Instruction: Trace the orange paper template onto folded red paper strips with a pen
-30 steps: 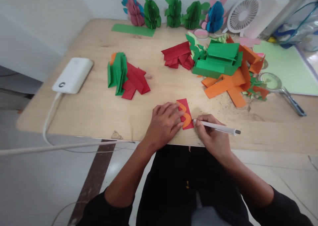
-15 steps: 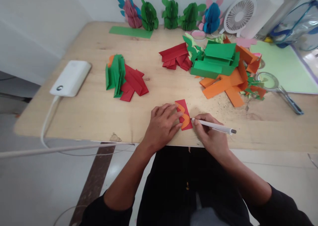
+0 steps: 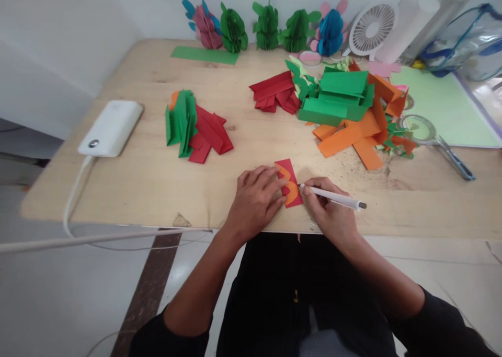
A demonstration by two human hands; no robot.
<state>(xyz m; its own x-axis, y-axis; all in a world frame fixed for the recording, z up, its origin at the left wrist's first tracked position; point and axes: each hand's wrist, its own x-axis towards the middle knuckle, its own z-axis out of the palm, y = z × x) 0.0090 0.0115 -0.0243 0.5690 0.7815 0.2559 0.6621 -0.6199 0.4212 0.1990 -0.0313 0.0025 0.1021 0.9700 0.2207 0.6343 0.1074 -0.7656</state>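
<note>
Near the front edge of the table lies a small red paper rectangle (image 3: 288,166), with a wavy orange paper cutout (image 3: 292,195) on top of it. My left hand (image 3: 254,197) lies over their left side, fingers stretched out and fingertips resting on the papers. Part of the cutout is hidden under those fingers. A white pen (image 3: 333,196) is pinched in my right hand (image 3: 333,208), which is closed around it. The pen's tip is at the right edge of the cutout, over the red paper.
Folded green and red papers (image 3: 212,135) lie left. A bigger pile of green boxes (image 3: 341,93) and orange strips (image 3: 339,138) lies right, beside scissors (image 3: 451,156). Honeycomb paper figures (image 3: 266,27) and a white fan (image 3: 372,30) stand behind. A power bank (image 3: 112,128) sits far left.
The whole view has shifted slightly. The pen tip and my right hand have moved a little along the cutout's edge; my left hand stays on the papers.
</note>
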